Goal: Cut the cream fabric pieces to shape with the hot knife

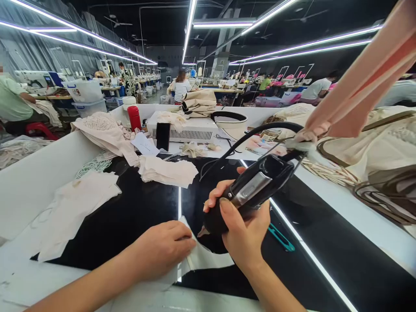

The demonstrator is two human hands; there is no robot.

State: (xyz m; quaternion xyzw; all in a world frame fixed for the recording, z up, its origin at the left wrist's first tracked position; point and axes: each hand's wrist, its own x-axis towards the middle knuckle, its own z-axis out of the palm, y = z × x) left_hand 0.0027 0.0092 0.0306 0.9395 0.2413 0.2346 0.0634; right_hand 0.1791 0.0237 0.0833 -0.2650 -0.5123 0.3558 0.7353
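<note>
My right hand is wrapped around a black corded hand tool with a silver plate on its side. The tool's tip points down and left, and its exact kind is not clear. A knotted pink cloth strip runs from the tool's rear end up to the upper right. My left hand has its fingers curled together on a thin white fabric piece, which lies on the glossy black tabletop. The fabric edge passes just below the tool; whether the tip touches it is hidden.
Stacks of cut pale fabric and more pieces lie to the left. A teal thread snipper rests at right. Behind are a white vented box, a phone and a red bottle. Co-workers sit at sewing machines beyond.
</note>
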